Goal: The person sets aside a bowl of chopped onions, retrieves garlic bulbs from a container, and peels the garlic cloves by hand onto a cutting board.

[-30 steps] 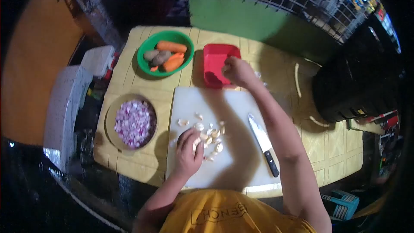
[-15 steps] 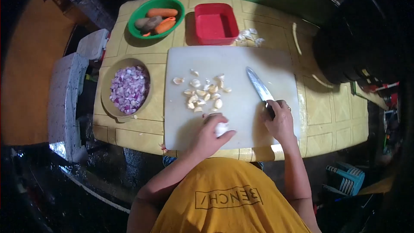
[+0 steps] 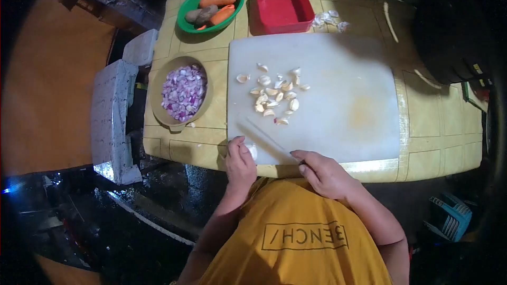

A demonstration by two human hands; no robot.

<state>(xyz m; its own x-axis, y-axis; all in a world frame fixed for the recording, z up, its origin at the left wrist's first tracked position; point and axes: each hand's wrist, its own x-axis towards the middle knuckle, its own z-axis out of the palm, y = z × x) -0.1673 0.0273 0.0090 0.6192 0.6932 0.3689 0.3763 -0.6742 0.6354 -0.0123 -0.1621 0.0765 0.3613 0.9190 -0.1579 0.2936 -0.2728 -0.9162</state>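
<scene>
At the near left edge of the white cutting board, my left hand is closed around a white garlic bulb. The bulb is partly hidden by the fingers. My right hand grips a knife by its handle. Its thin blade, seen nearly edge-on, points up and left over the board, just beyond the bulb. Whether it touches the board I cannot tell. Several loose garlic cloves lie scattered beyond the blade.
To the left stands a tan bowl of chopped red onion. Behind are a green bowl with carrots and brown root vegetables, a red square container and garlic skins. A large dark object stands right.
My right hand has brought the knife leftward and nearer my body, turning its blade toward the left. My left hand has shifted with the bulb to the board's near left corner. The camera view has moved.
</scene>
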